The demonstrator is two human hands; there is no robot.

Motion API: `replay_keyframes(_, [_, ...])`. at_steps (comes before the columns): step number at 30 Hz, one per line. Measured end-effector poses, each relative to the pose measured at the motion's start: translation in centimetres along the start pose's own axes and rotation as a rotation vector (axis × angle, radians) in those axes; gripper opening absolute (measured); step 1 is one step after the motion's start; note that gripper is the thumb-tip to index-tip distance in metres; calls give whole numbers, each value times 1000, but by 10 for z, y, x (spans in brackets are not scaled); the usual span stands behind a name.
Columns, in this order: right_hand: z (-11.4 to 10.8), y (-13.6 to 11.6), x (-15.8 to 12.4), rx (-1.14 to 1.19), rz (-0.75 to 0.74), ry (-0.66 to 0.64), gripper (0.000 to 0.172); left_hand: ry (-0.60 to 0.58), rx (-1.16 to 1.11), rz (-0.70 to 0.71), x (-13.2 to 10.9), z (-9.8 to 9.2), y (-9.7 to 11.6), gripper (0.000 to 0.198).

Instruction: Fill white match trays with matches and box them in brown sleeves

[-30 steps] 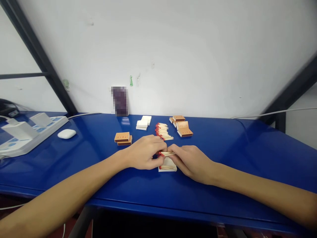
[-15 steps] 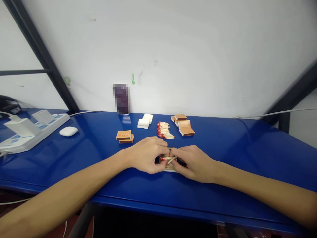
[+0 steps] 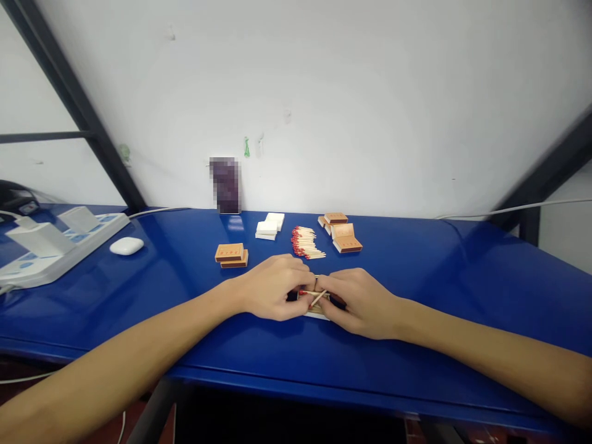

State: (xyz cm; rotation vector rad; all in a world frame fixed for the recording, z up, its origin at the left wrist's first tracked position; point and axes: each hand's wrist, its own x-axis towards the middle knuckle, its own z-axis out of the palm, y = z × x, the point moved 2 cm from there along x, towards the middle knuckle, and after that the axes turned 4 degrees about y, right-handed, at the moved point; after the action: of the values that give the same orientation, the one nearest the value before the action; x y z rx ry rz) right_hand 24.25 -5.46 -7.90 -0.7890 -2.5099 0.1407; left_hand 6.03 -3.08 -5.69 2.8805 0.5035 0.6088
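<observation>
A white matchbox tray (image 3: 317, 315) with matches in it lies near the front of the blue table, partly hidden by my fingers. My left hand (image 3: 280, 288) is at its left side, with bent fingers closed around matches (image 3: 319, 298) that cross above the tray. From the right, my right hand (image 3: 358, 304) reaches over the tray, its thumb and fingers pinched on the same matches. Beyond my hands a pile of red-headed matches (image 3: 305, 242) lies on the table.
Orange matchboxes (image 3: 230, 252) stand to the left, more matchboxes (image 3: 348, 245) to the right, white trays (image 3: 267, 228) behind. A phone (image 3: 226, 186) leans on the wall. Far left are a power strip (image 3: 87, 246) and a white case (image 3: 126, 246).
The crossed matches between my fingers have tilted, one now slanting more steeply. My hands have barely moved, and the whole view has shifted slightly.
</observation>
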Motion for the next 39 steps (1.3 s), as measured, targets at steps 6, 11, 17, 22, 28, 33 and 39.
replay_keyframes(6, [-1,-1,1,-7,1,11,19,-5,-43,-26,0,-1,-1,7])
replay_keyframes(11, [-2,-2,1,16,-7,17,18,-9,-77,-20,0,-2,-1,13])
replay_keyframes(17, [-2,-1,0,33,-26,18,17,23,-39,-37,-1,1,-1,21])
replay_keyframes(22, [-3,-1,0,46,-41,21,19,69,-17,-14,1,1,1,9])
replay_keyframes(28, [-5,-1,-2,22,-83,87,20,96,52,-50,1,-1,-3,13])
replay_keyframes(33, [-4,14,1,130,167,231,19,139,127,-122,1,-1,-8,14])
replay_keyframes(39, [1,29,8,121,408,113,12,132,178,-215,0,3,-14,18])
